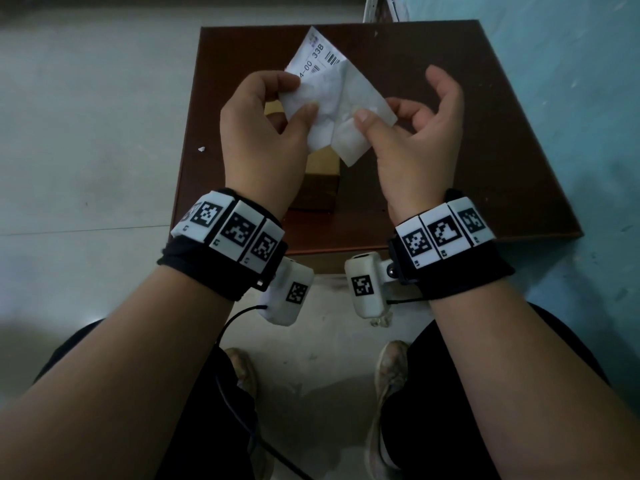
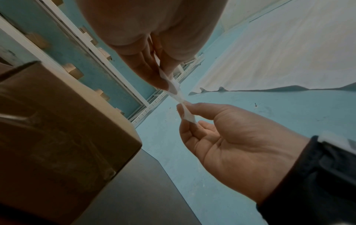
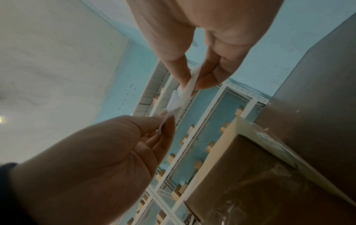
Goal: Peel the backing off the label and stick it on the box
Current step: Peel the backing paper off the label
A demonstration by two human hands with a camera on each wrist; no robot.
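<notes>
Left hand [image 1: 266,129] pinching the label [image 1: 313,69] above the worktop [image 1: 485,133], right hand [image 1: 412,133] pinching the backing [image 1: 360,98], sheets splitting apart between both sets of fingers, box [image 1: 320,181] sitting directly below on the worktop

Dark brown table [image 1: 450,133], grey floor [image 1: 86,133], turquoise wall [image 2: 269,115]
</notes>
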